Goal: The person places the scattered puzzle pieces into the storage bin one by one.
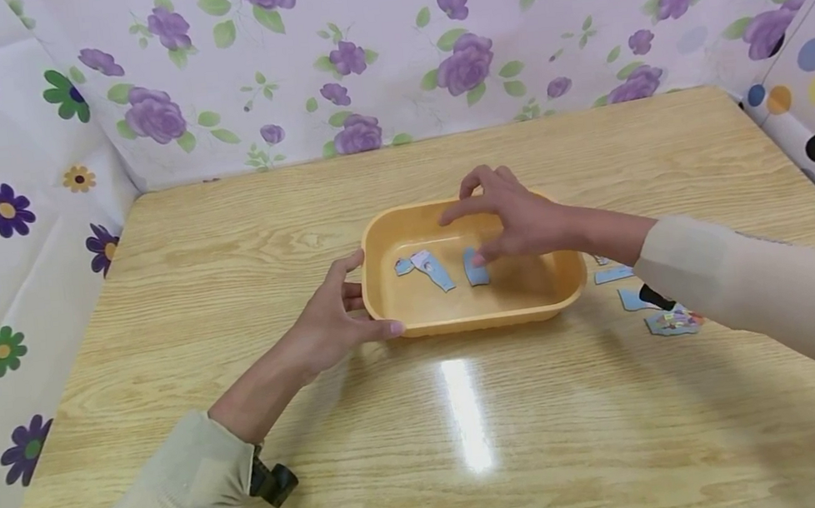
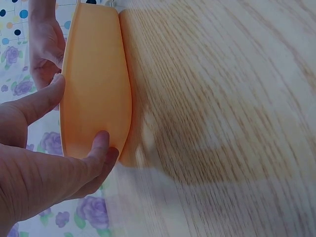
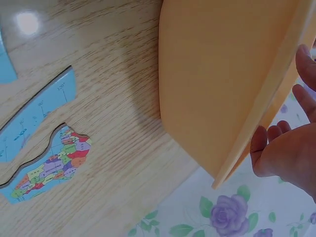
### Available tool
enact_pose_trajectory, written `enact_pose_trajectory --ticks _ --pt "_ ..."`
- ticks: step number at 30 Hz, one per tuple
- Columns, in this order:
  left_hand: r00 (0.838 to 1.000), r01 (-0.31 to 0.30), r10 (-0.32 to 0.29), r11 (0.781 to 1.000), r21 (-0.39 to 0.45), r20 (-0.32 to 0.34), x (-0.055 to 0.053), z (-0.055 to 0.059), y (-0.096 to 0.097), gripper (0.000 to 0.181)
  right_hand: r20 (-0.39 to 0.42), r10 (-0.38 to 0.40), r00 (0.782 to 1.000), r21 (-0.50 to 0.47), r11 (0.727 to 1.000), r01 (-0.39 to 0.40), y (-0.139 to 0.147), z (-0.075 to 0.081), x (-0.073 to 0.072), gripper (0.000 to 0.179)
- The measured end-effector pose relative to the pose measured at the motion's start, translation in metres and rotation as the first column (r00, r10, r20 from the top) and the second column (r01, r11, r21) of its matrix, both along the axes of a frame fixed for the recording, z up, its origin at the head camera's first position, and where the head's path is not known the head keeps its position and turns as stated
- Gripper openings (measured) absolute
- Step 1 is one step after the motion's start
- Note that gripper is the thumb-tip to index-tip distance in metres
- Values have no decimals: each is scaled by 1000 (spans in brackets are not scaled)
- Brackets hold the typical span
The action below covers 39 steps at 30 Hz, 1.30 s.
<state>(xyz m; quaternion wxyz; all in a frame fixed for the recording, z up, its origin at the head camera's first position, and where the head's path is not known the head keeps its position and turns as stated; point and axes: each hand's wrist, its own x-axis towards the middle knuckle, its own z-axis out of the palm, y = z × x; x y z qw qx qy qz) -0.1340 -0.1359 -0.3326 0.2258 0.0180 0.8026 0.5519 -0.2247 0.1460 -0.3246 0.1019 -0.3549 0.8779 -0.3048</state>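
Observation:
An orange plastic basin [image 1: 476, 322] sits on the wooden table. My left hand [image 1: 328, 326] grips its left end, thumb along the near rim and fingers against the outer wall; the left wrist view shows these fingers [image 2: 101, 140] on the wall. My right hand [image 1: 516, 216] reaches over the basin with fingers spread and bent, holding nothing that I can see. Its thumb tip is over a light-blue puzzle piece [image 1: 476, 273] on the basin floor; contact cannot be told. Left of that lie a longer piece [image 1: 434, 270] and a small piece [image 1: 404, 266].
Right of the basin, partly under the right forearm, lie several map puzzle pieces, among them a colourful one [image 3: 52, 168] and a blue strip [image 3: 42, 111]. A flowered cloth [image 1: 355, 59] hangs behind the table [image 1: 240, 239]. A black device [image 1: 273, 480] is on the left wrist.

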Motion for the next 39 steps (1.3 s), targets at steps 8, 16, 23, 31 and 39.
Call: enact_pose_trajectory --ticks 8,16,23,31,39 --pt "1000 6 -6 1000 -12 -3 1 0 0 109 65 -70 995 -8 997 71 12 6 1 52" --pt "1000 6 -6 1000 4 -5 1 0 0 109 60 -94 994 -41 994 97 31 13 1 50" --pt "1000 9 -9 1000 5 -10 1 1 0 109 65 -114 991 -78 990 119 49 16 -1 48" --pt "1000 8 -8 1000 1 -11 1 1 0 108 60 -132 989 -79 987 137 66 18 0 48" --pt "1000 19 -19 1000 -3 -17 1 0 -1 108 88 -171 981 -75 981 178 79 20 3 47"
